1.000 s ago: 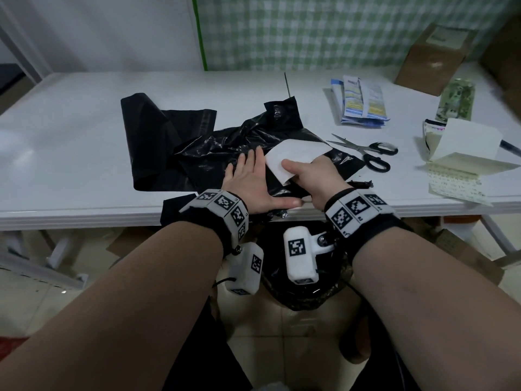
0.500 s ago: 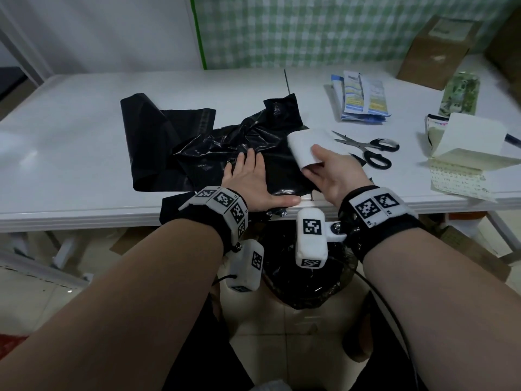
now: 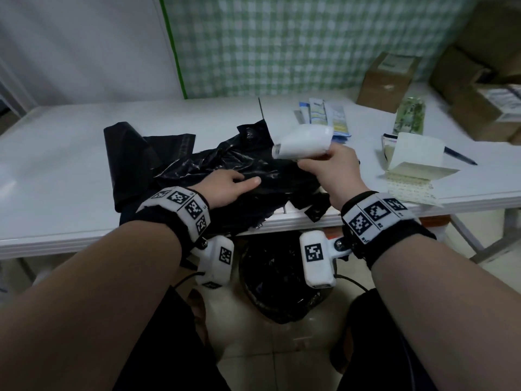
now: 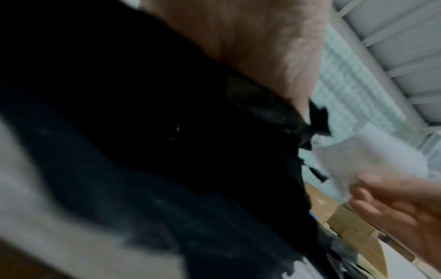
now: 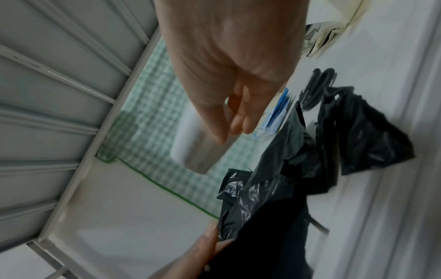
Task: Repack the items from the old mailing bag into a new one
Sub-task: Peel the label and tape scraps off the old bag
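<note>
A crumpled black mailing bag [image 3: 239, 162] lies at the table's near edge, beside a flatter black bag [image 3: 127, 153] on its left. My left hand [image 3: 225, 184] rests on the crumpled bag with its fingers bent into the plastic, gripping it. Just to the right, above the bag, my right hand [image 3: 324, 165] pinches a curled white paper label [image 3: 301, 143], which also shows in the right wrist view [image 5: 190, 147] and, blurred, in the left wrist view [image 4: 381, 154]. Blue-and-white packets [image 3: 324, 117] and a green packet [image 3: 410, 115] lie farther back on the right.
Black-handled scissors [image 5: 319, 85] lie beside the crumpled bag, hidden behind my right hand in the head view. A pad of label sheets [image 3: 417, 156] and a pen [image 3: 459, 158] lie at the right. Cardboard boxes [image 3: 386, 80] stand behind. A black-lined bin [image 3: 282, 283] sits under the table edge [image 3: 84, 235].
My right hand has lifted the white label off the crumpled bag, up and to the right. My left hand's flat fingers have curled into the plastic. The head camera tilted up.
</note>
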`<state>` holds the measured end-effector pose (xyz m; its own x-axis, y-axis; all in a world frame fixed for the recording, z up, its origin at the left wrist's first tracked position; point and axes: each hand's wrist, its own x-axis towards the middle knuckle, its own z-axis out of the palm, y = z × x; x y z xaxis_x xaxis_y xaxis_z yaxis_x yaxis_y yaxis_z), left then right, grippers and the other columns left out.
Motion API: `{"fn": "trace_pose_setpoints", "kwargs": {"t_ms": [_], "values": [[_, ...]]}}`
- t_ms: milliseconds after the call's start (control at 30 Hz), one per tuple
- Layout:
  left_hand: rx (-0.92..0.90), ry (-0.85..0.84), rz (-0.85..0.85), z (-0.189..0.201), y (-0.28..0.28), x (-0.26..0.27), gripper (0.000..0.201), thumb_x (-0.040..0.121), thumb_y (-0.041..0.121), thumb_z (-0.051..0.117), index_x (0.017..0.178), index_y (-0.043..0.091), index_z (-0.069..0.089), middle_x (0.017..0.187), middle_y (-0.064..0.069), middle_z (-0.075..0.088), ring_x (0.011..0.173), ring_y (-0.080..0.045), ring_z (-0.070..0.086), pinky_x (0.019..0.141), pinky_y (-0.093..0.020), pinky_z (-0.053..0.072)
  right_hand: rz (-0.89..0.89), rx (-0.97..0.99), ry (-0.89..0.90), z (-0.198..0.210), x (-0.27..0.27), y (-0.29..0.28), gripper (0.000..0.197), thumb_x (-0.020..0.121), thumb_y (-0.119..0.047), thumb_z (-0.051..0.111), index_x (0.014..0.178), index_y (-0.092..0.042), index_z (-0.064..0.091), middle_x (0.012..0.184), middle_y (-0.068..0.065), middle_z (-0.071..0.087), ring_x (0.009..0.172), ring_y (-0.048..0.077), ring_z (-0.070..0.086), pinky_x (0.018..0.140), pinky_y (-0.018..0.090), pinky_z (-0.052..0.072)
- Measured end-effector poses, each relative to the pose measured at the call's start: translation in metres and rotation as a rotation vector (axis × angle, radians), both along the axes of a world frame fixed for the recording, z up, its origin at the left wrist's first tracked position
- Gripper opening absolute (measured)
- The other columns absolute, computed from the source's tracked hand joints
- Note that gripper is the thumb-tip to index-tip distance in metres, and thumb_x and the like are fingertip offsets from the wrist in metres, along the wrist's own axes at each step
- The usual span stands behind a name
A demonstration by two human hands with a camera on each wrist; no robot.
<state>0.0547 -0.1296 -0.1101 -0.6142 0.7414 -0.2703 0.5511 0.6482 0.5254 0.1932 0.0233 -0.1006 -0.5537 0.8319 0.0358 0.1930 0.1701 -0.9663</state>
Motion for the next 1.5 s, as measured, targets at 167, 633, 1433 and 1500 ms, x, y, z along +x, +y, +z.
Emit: {"fn": "trace_pose_setpoints", "kwargs": {"t_ms": [167, 633, 1433, 1500], "values": [[0.015, 0.105, -0.026, 0.030, 0.007, 0.007, 0.045, 0.088, 0.042, 0.056, 0.123, 0.015, 0.060, 0.128, -0.005, 0.058, 0.119, -0.020, 0.052, 0.095, -0.022, 0.035, 0.069, -0.130, 0.112, 0.011, 0.004, -0.002, 0.016, 0.078, -0.026, 0.068, 0.071, -0.012, 0.065, 0.073, -0.003, 0.059, 0.074, 0.012, 0.056, 0.082, 0.029, 0.049], [0.119, 0.100, -0.139, 0.043, 0.038, 0.045, 0.033, 0.091, 0.026, 0.055, 0.120, 0.012, 0.062, 0.120, -0.004, 0.063, 0.112, -0.018, 0.056, 0.090, -0.020, 0.038, -0.226, -0.467, 0.282, 0.024, 0.054, 0.051, 0.036, 0.091, -0.048, 0.050, 0.103, -0.015, 0.055, 0.116, 0.007, 0.060, 0.105, 0.018, 0.061, 0.090, 0.030, 0.052], [0.102, 0.077, -0.186, 0.027, 0.067, 0.056, 0.029, 0.090, 0.023, 0.055, 0.114, 0.010, 0.066, 0.115, -0.007, 0.066, 0.110, -0.020, 0.058, 0.097, -0.025, 0.041, -0.113, -0.032, -0.310, -0.023, 0.080, 0.106, 0.036, 0.078, 0.010, 0.053, 0.064, -0.022, 0.062, 0.073, -0.003, 0.061, 0.087, 0.018, 0.057, 0.078, 0.027, 0.045], [0.099, 0.082, -0.188, 0.026, 0.069, 0.056, 0.030, 0.090, 0.023, 0.055, 0.115, 0.010, 0.066, 0.116, -0.007, 0.066, 0.111, -0.019, 0.058, 0.096, -0.023, 0.040, -0.073, -0.002, -0.354, -0.024, 0.081, 0.104, 0.036, 0.077, 0.011, 0.052, 0.065, -0.022, 0.061, 0.074, -0.004, 0.060, 0.087, 0.018, 0.057, 0.078, 0.028, 0.047]]}}
